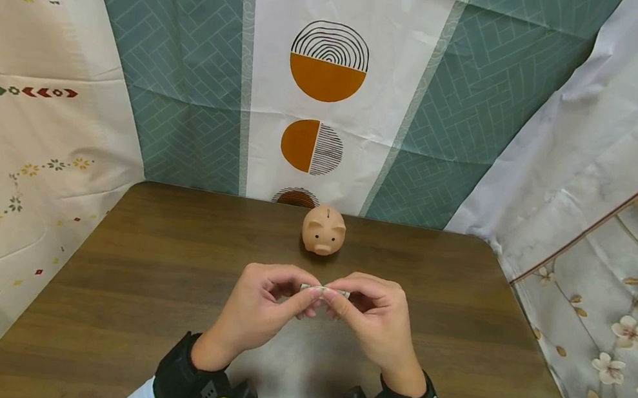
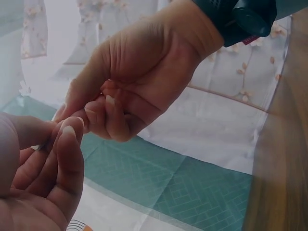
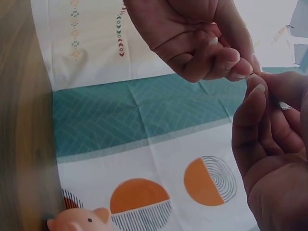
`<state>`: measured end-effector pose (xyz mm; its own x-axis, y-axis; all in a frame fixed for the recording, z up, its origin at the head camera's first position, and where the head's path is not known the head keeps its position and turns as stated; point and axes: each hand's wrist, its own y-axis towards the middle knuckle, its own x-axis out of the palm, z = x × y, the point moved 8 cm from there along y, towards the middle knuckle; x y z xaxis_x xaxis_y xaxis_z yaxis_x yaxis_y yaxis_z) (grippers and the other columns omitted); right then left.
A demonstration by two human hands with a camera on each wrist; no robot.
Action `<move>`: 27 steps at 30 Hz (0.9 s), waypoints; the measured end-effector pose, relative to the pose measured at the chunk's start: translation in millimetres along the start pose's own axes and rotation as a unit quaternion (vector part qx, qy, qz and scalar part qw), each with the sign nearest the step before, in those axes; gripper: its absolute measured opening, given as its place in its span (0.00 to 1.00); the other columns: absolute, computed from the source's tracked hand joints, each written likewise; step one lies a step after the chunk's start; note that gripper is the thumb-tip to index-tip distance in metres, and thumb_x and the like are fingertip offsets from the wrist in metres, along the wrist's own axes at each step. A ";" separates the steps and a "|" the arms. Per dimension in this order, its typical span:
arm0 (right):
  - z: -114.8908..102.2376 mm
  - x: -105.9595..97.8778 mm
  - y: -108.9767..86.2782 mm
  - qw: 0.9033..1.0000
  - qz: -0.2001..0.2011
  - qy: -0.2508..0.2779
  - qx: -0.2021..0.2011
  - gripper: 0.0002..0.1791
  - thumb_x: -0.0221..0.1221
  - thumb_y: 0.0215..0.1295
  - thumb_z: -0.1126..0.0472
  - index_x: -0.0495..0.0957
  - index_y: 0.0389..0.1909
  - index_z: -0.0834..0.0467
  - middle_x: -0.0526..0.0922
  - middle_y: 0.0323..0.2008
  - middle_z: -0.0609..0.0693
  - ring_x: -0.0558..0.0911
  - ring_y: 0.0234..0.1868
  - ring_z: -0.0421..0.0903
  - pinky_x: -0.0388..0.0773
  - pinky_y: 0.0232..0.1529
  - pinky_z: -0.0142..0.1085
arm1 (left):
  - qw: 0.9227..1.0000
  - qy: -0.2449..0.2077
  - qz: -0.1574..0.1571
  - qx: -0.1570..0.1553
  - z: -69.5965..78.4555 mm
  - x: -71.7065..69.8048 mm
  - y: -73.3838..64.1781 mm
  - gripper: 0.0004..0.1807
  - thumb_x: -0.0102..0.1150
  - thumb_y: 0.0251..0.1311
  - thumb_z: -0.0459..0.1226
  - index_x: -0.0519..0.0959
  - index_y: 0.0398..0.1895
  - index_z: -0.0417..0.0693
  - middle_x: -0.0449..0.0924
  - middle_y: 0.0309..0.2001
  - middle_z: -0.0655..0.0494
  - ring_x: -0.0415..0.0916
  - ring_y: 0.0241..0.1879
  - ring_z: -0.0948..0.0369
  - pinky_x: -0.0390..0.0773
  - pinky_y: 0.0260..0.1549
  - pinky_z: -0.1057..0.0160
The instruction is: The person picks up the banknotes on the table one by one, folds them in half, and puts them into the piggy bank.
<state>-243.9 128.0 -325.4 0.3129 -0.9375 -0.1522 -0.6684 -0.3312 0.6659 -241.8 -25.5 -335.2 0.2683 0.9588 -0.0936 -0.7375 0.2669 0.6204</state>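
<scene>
Both hands meet above the table, in front of a peach-coloured piggy bank [image 1: 324, 232]. Between them is a narrow, folded banknote [image 1: 306, 286], pale with a greenish print. My left hand [image 1: 258, 306] pinches its left part between thumb and forefinger. The right hand [image 1: 381, 319] pinches the right part the same way, with the two thumb tips side by side. In both wrist views the fingers hide nearly all of the banknote. The piggy bank stands upright, facing me, a dark slot on its top; its head [image 3: 79, 220] also shows in the right wrist view.
The dark wooden table [image 1: 171, 274] ends at a hanging green and white curtain [image 1: 191, 82] just behind the piggy bank. Patterned cloths hang at the left [image 1: 37, 163] and right [image 1: 611, 255] sides. Each wrist wears a black strap with a camera.
</scene>
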 end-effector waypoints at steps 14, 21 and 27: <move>2.6 -3.6 0.6 0.999 0.008 0.030 0.009 0.11 0.63 0.60 0.82 0.85 0.37 0.67 0.83 0.26 0.56 0.82 0.24 0.43 0.84 0.23 0.37 | 1.000 -0.016 -0.001 -0.007 2.0 -1.8 0.7 0.05 0.62 0.66 0.25 0.85 0.36 0.39 0.87 0.29 0.44 0.86 0.25 0.59 0.85 0.24 0.60; 6.3 -6.5 0.3 0.998 0.015 0.040 0.035 0.09 0.61 0.62 0.82 0.84 0.38 0.68 0.83 0.25 0.56 0.82 0.24 0.43 0.84 0.24 0.39 | 0.999 -0.032 -0.009 -0.012 3.0 -2.9 1.2 0.06 0.59 0.67 0.23 0.84 0.40 0.35 0.86 0.30 0.39 0.86 0.26 0.55 0.86 0.27 0.59; 7.6 -8.6 0.0 0.999 0.017 0.022 0.038 0.09 0.63 0.61 0.81 0.85 0.38 0.68 0.83 0.25 0.57 0.82 0.23 0.44 0.84 0.23 0.39 | 0.999 -0.010 0.000 -0.035 0.8 -5.6 1.4 0.05 0.62 0.67 0.26 0.86 0.38 0.39 0.87 0.29 0.44 0.87 0.26 0.60 0.86 0.25 0.59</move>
<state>-251.8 135.3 -329.6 0.3176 -0.9433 -0.0963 -0.7283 -0.3077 0.6123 -243.8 -30.6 -333.2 0.2803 0.9567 -0.0783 -0.7783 0.2743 0.5649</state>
